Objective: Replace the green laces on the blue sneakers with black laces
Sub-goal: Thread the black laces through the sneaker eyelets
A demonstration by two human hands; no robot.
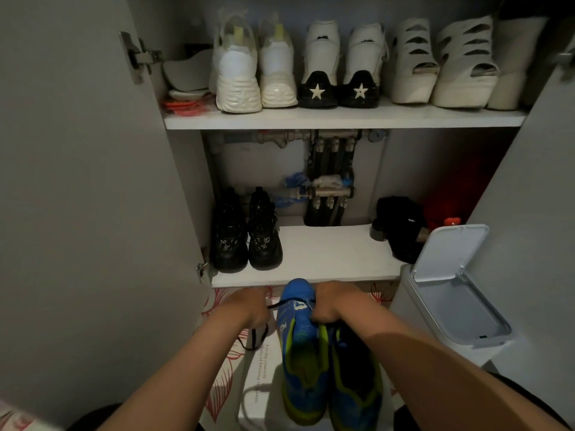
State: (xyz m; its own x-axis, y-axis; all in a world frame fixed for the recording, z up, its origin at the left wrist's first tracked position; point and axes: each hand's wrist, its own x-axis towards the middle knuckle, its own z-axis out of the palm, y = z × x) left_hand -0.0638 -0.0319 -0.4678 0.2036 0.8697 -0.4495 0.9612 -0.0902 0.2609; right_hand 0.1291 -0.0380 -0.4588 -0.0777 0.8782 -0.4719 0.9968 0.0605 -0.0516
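Sneakers [300,353] stand toe-up, side by side, just below the front edge of the lower shelf [326,253]. Relacing seems under way, since a black lace [281,303] crosses the left shoe near its toe. Left hand [250,309] has its fingers curled, pinching that lace, with slack hanging beneath. Right hand [329,303] curls round the same shoe, steadying it. The next move is likely to draw the lace taut and thread the next eyelet, which calls for a fine grip on the tip.

Two blue sneakers [301,346] [357,387], one black lace [281,303], two hands [249,309] [331,301]
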